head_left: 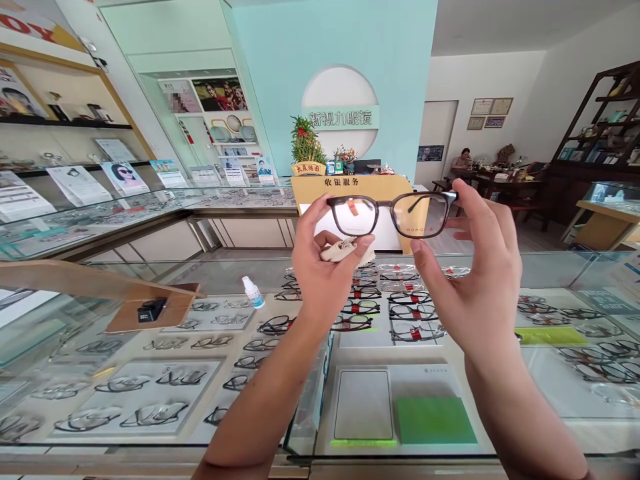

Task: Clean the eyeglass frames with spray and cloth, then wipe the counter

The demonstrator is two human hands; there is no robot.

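A pair of dark-framed eyeglasses (385, 203) is held up in front of me, above the glass counter. My left hand (327, 257) grips the rim at the left lens, thumb below and a finger at the top corner. Tucked in that same palm is a crumpled beige cloth (340, 251). At the other end, my right hand (480, 267) pinches the frame near the hinge, its thumb under the right lens. Red lettering shows on the right lens. Below to the left, a small white spray bottle (253, 293) stands on the glass.
The glass display counter (305, 407) spans the foreground, with rows of eyeglasses inside. A wooden stand (155, 308) bearing a small black box sits at left. Beyond is a cashier desk (400, 183). One person (464, 160) sits at a dark table in the right background.
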